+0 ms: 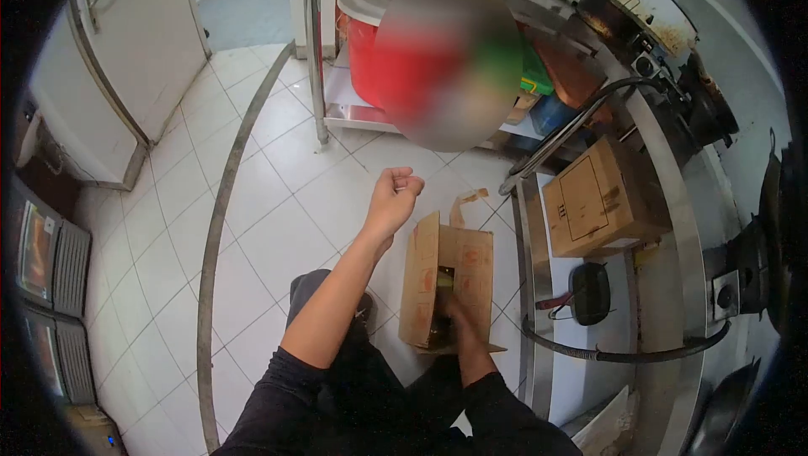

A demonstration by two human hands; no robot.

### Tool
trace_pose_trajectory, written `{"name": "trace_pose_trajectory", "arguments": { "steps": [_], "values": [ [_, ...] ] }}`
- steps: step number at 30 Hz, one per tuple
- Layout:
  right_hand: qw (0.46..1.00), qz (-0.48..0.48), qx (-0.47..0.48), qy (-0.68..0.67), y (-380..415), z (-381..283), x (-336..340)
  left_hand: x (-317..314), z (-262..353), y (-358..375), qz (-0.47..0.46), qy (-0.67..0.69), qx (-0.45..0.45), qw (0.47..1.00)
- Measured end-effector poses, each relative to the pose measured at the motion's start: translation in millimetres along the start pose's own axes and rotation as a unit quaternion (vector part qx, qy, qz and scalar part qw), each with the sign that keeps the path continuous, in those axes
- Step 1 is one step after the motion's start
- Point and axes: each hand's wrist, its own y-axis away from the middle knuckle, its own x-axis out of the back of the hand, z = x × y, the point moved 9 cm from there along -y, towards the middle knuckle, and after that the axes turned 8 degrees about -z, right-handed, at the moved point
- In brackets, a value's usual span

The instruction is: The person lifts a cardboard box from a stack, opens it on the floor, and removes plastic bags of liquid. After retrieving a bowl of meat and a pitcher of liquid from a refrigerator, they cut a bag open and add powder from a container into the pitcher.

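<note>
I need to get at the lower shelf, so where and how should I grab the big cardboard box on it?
Come from the open aisle side and take the box low, two-handed, at opposite ends of its aisle-facing side. It is wide and boxy, with no handle in sight, so a low grip should bear it best. Mind the black hose near its far end.

Angles bare left forearm (334, 304) toward 1 o'clock, curling empty left hand (394, 202) loosely. Points bare right forearm (473, 357) toward 11 o'clock, extending right hand (455, 316) low at 5 o'clock in shadow, with fingers hidden.
</note>
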Motion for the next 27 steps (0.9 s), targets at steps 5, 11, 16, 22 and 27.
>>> {"name": "trace_pose_trajectory", "arguments": {
  "steps": [5,11,16,22,27],
  "values": [
    [0.956,-0.132,0.045,0.259,11,20,-35,-7,-1,2,-0.008,0.023,-0.012,1.0],
    [0.915,-0.176,0.061,0.358,-32,25,-51,-11,9,15,0.004,0.013,-0.032,0.999],
    [0.907,-0.175,0.099,0.37,-50,13,-54,-8,10,26,0.009,0.018,-0.034,0.999],
    [0.957,0.08,0.205,0.188,31,-36,38,19,12,28,0.05,0.018,-0.053,0.997],
    [0.926,0.243,0.207,-0.203,86,-85,184,25,16,25,0.073,0.036,-0.046,0.996]
  ]
}}
